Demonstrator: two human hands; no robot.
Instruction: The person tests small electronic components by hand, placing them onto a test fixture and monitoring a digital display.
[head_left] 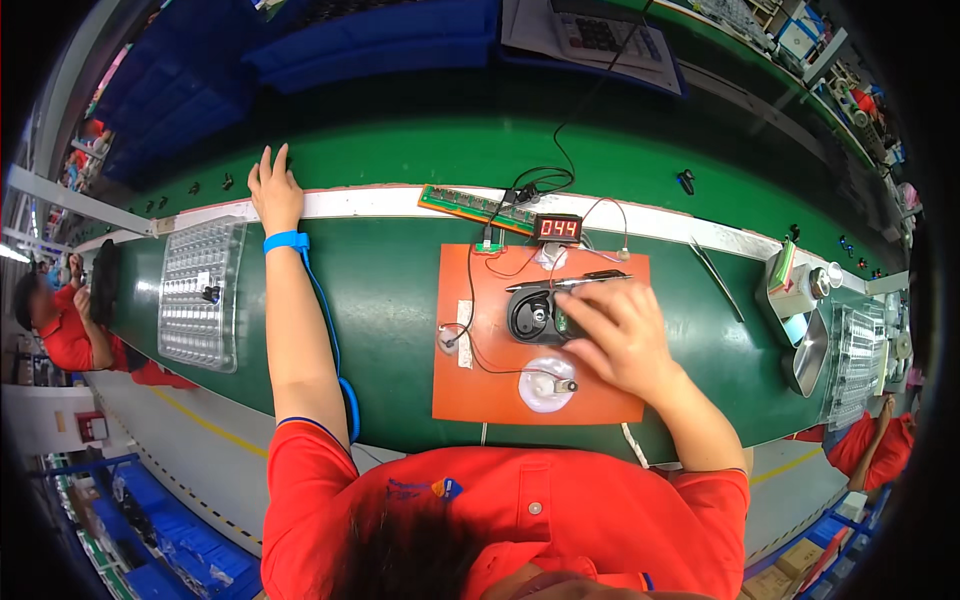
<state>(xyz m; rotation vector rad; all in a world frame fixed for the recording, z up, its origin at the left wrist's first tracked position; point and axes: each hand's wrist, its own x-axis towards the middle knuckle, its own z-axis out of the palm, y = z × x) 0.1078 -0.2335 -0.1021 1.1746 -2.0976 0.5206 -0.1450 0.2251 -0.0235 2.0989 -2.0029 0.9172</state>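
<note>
My left hand (275, 192) reaches over the white strip onto the green belt, its fingers stretched out and apart. A blue wrist strap (287, 241) with a coiled cord is on that wrist. Small black parts (228, 181) lie on the belt beside it. My right hand (622, 325) is closed at the right side of a small black charging case (527, 318), thumb and fingers at its edge. A bit of green circuit board shows by the fingertips. The case rests on an orange mat (470, 395). A pen (560, 283) lies just behind the case.
Behind the mat stand a red digit display (558, 228) and a long circuit board (477, 207) with wires. Clear trays (200, 295) lie at left and far right. Tweezers (717, 277) and a metal bin (808, 355) are right. Blue bins (375, 45) stand at the back; co-workers sit at both sides.
</note>
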